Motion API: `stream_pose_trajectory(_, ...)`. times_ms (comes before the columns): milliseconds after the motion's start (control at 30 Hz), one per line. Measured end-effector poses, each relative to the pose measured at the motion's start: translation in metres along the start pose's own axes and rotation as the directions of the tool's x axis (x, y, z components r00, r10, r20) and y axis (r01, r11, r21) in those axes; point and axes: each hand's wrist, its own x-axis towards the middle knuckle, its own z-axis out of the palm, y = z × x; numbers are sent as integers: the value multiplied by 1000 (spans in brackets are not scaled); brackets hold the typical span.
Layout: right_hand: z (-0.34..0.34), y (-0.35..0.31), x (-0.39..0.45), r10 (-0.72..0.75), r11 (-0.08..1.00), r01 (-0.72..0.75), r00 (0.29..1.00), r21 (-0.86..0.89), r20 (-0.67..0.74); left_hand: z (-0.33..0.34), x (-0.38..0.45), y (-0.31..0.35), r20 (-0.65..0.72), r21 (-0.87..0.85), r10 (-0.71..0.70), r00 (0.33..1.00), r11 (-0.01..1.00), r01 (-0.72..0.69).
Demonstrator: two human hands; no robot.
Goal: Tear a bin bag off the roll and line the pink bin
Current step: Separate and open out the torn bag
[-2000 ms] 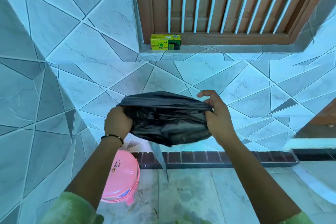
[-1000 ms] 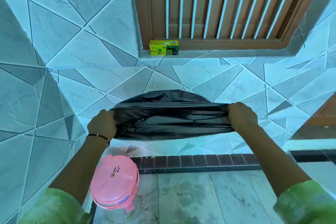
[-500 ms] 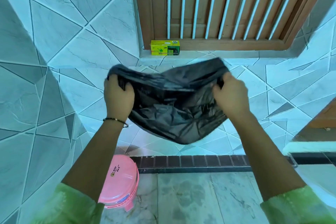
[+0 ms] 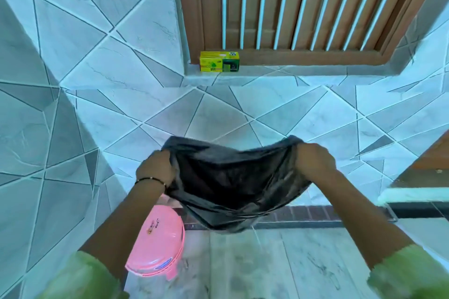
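Observation:
A black bin bag (image 4: 233, 182) hangs in the air in front of me, its mouth spread wide and its body sagging below. My left hand (image 4: 155, 167) grips the bag's left rim, and my right hand (image 4: 313, 160) grips the right rim. The pink bin (image 4: 158, 243) stands on the floor at lower left with its lid closed, partly behind my left forearm and below and to the left of the bag. A yellow-green bin bag box (image 4: 220, 61) rests on the window ledge above.
Tiled walls meet in a corner at the left. A wooden slatted window (image 4: 303, 5) sits above the ledge. A dark brick strip (image 4: 315, 213) runs along the wall's foot, and a raised step (image 4: 413, 192) is at the right. The floor is marble.
Both hands have dropped from chest height with the bag and moved it lower, closer to the floor. The bag's mouth stays spread between them.

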Motion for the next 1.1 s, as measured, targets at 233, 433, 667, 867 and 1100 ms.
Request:
stream_pose_trajectory(233, 18, 10, 4, -28, 1000, 27, 996, -12, -88, 22, 2, -15, 132, 81, -72, 989, 995, 62)
stream_pose_trajectory(433, 70, 41, 5, -24, 983, 88, 933, -162, 360, 72, 9, -60, 525, 186, 31, 851, 971, -150)
stream_pose_trajectory(667, 11, 28, 30, -82, 997, 81, 996, -14, -33, 8, 10, -28, 63, 54, 184, 981, 981, -187)
stream_pose_trajectory(867, 26, 36, 18, -19, 991, 36, 991, -127, 130, 26, -20, -37, 198, 170, 74, 977, 980, -108)
stream_pose_trajectory(1100, -8, 26, 2, -45, 991, 91, 917, 97, -397, 9, -34, -15, -195, -46, -3, 981, 999, -6)
